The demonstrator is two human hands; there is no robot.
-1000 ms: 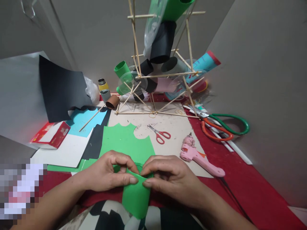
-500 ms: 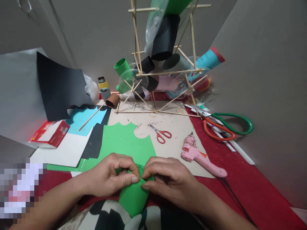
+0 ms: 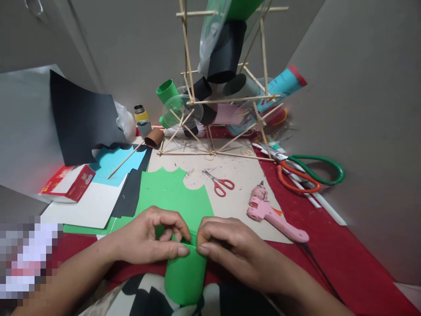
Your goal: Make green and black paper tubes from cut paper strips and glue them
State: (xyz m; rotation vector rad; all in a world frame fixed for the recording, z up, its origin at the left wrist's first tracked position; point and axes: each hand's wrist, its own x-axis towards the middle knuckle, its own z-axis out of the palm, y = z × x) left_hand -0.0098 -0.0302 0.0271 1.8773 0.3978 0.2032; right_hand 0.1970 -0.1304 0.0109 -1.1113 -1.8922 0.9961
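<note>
Between my two hands is a green foam-sheet cup [image 3: 184, 278], a rolled tube with its open rim toward the top and its lower end just above my lap. My left hand [image 3: 158, 237] pinches the left side of the rim between thumb and fingers. On the right side, my right hand [image 3: 226, 245] grips the rim the same way, its thumb on the outer face. Just beyond the hands lies a green foam sheet [image 3: 174, 197] with scalloped cut edges. Small red-handled scissors [image 3: 221, 182] rest beyond it, and a pink glue gun [image 3: 272, 215] lies to the right.
A stick frame [image 3: 213, 153] with plastic discs and foam cups stands at the back. Large shears [image 3: 305, 173] lie right on the red cloth [image 3: 332, 245]. At left are a red box [image 3: 70, 184], a blue foam piece [image 3: 118, 166] and a black sheet [image 3: 85, 118].
The green cup has turned slightly and its lower end sits a little lower. My fingers have shifted along the rim, with the thumbs somewhat farther apart.
</note>
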